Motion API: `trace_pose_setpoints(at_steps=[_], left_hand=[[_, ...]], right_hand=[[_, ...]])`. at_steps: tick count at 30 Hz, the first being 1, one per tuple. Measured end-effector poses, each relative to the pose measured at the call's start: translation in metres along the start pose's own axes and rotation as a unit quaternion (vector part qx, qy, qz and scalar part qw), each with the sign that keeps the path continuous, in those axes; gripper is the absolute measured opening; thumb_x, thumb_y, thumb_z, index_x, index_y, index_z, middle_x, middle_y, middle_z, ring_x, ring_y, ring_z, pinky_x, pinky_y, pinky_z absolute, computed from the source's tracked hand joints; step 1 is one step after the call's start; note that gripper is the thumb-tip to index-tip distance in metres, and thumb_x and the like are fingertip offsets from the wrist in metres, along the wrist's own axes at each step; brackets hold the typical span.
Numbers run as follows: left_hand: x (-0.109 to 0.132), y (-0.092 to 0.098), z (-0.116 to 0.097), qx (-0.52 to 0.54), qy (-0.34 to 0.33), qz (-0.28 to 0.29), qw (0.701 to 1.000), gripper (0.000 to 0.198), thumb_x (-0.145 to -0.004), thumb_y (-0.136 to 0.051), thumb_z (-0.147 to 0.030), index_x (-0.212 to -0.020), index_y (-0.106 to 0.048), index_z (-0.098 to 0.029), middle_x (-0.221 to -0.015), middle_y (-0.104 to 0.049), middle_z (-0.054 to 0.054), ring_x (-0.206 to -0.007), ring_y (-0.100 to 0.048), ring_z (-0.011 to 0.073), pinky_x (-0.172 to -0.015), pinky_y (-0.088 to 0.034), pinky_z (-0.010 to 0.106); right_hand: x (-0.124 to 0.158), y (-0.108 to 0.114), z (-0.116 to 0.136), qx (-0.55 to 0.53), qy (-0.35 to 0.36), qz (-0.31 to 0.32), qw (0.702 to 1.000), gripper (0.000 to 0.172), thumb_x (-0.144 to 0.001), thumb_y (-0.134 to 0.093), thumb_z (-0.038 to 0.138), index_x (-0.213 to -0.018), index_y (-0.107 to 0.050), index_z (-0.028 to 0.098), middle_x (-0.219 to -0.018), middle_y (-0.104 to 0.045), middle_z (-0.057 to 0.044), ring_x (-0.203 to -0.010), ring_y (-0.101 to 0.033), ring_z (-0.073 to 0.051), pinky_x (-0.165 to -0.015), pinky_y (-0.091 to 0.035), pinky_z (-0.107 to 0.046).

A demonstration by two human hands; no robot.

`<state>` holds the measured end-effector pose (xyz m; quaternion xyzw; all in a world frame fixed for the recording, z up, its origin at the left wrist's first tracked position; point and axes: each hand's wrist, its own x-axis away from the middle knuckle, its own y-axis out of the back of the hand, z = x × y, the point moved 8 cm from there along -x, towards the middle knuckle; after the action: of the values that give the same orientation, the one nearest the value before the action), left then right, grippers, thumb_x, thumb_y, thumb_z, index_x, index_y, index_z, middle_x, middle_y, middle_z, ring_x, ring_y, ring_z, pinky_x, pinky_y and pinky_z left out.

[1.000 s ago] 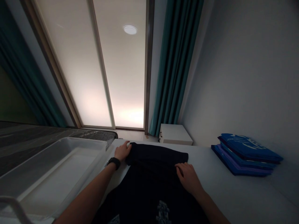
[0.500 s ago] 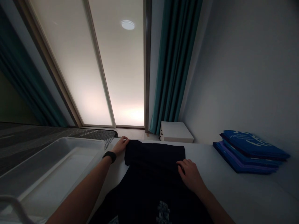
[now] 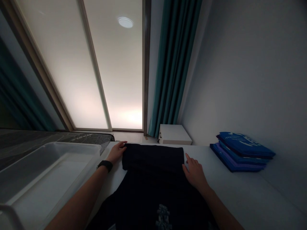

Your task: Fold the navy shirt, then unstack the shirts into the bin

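Observation:
A dark navy cloth (image 3: 153,156), which looks like a folded garment, lies flat on the white table (image 3: 199,155). Its near side merges with the dark clothing (image 3: 144,191) with a pale print below it, so I cannot tell exactly where one ends. At the cloth's far left corner is my left hand (image 3: 117,151), fingers stretched out and touching the edge; a black watch (image 3: 105,165) is on that wrist. My right hand (image 3: 194,171) rests by the cloth's right edge, fingers apart, index finger pointing forward, thumb against the cloth.
To the left stands a translucent plastic bin (image 3: 79,148) with a handle at its near end. A stack of folded blue and purple cloths (image 3: 242,151) sits on the table's right side. Beyond the table are a white cabinet (image 3: 175,134), a teal curtain (image 3: 175,64) and frosted sliding doors (image 3: 120,80).
My right hand's fingers have uncurled off the cloth to its right edge. My left fingers have straightened at the corner. The cloth's folded part looks smoother, and the view has shifted slightly right.

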<state>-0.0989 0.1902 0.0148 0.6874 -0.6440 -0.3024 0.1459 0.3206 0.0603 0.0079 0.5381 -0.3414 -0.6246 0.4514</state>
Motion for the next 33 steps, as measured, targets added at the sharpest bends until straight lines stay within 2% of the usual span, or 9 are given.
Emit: trace_pose_setpoints(at_steps=[5,10,14,17,21,23,25,28,33], left_hand=[[0.000,-0.001,0.002,0.026,0.025,0.005,0.999,0.048,-0.065,-0.063,-0.037,-0.109,-0.066,-0.018,-0.089,-0.072,0.005,-0.087,-0.068,0.0248,-0.082,-0.052,0.034],[0.002,-0.005,-0.001,0.057,0.024,0.034,0.997,0.033,-0.065,-0.063,-0.045,-0.084,-0.068,-0.018,-0.082,-0.073,0.005,-0.084,-0.068,0.0253,-0.078,-0.051,0.032],[0.004,-0.002,-0.005,0.026,0.024,0.019,0.999,0.028,-0.068,-0.059,-0.048,-0.075,-0.062,-0.020,-0.074,-0.070,0.002,-0.078,-0.066,0.0232,-0.073,-0.050,0.030],[-0.001,0.001,-0.009,0.003,0.040,0.006,0.999,0.022,-0.069,-0.059,-0.043,-0.075,-0.060,-0.022,-0.067,-0.066,0.000,-0.074,-0.065,0.0221,-0.068,-0.048,0.029],[-0.021,0.002,-0.021,0.005,0.067,0.013,0.998,0.015,-0.072,-0.058,-0.035,-0.076,-0.060,-0.020,-0.051,-0.059,-0.002,-0.056,-0.062,0.0199,-0.056,-0.045,0.027],[-0.035,0.005,-0.033,0.011,0.072,0.001,0.997,0.017,-0.075,-0.056,-0.033,-0.082,-0.060,-0.019,-0.042,-0.053,-0.004,-0.045,-0.058,0.0185,-0.051,-0.042,0.027],[-0.047,0.007,-0.049,0.031,0.068,-0.005,0.997,0.023,-0.079,-0.054,-0.034,-0.094,-0.058,-0.017,-0.044,-0.057,-0.003,-0.042,-0.057,0.0168,-0.047,-0.041,0.025],[-0.058,0.002,-0.071,0.082,0.061,-0.003,0.995,0.027,-0.085,-0.048,-0.033,-0.107,-0.051,-0.017,-0.065,-0.069,0.003,-0.050,-0.065,0.0156,-0.047,-0.043,0.021],[-0.054,-0.020,-0.076,0.146,0.057,-0.016,0.988,0.020,-0.089,-0.041,-0.028,-0.105,-0.049,-0.020,-0.087,-0.072,0.007,-0.077,-0.072,0.0170,-0.060,-0.052,0.023]], right_hand=[[-0.029,-0.011,-0.025,-0.019,-0.080,0.079,0.993,0.041,-0.091,-0.041,0.033,-0.125,-0.055,0.015,-0.106,-0.066,-0.012,-0.102,-0.057,-0.026,-0.087,-0.039,-0.036],[-0.070,-0.024,-0.039,-0.051,-0.168,0.124,0.977,0.037,-0.089,-0.047,0.044,-0.108,-0.061,0.016,-0.101,-0.069,-0.014,-0.095,-0.063,-0.027,-0.079,-0.043,-0.037],[-0.095,-0.033,-0.036,-0.101,-0.189,0.123,0.969,0.018,-0.082,-0.057,0.029,-0.096,-0.063,0.018,-0.102,-0.069,-0.013,-0.099,-0.064,-0.026,-0.080,-0.044,-0.034],[-0.111,-0.030,-0.034,-0.166,-0.202,0.116,0.958,0.011,-0.080,-0.056,0.020,-0.089,-0.062,0.018,-0.098,-0.070,-0.011,-0.096,-0.065,-0.024,-0.077,-0.045,-0.031],[-0.130,-0.018,-0.031,-0.289,-0.228,0.112,0.923,0.016,-0.087,-0.047,0.022,-0.101,-0.053,0.017,-0.072,-0.071,-0.007,-0.060,-0.067,-0.019,-0.054,-0.044,-0.026],[-0.139,-0.008,-0.027,-0.356,-0.234,0.093,0.900,0.020,-0.092,-0.040,0.026,-0.109,-0.044,0.018,-0.070,-0.071,-0.005,-0.049,-0.065,-0.016,-0.046,-0.040,-0.022],[-0.146,0.003,-0.022,-0.417,-0.231,0.058,0.877,0.020,-0.095,-0.034,0.028,-0.113,-0.037,0.021,-0.083,-0.072,-0.006,-0.053,-0.067,-0.015,-0.045,-0.042,-0.021],[-0.151,0.014,-0.018,-0.487,-0.225,0.005,0.844,0.014,-0.096,-0.031,0.027,-0.110,-0.034,0.025,-0.098,-0.070,-0.006,-0.069,-0.071,-0.015,-0.054,-0.051,-0.023],[-0.142,0.008,-0.028,-0.539,-0.237,-0.044,0.807,0.006,-0.096,-0.032,0.025,-0.101,-0.035,0.026,-0.094,-0.068,-0.003,-0.080,-0.071,-0.015,-0.071,-0.056,-0.028]])
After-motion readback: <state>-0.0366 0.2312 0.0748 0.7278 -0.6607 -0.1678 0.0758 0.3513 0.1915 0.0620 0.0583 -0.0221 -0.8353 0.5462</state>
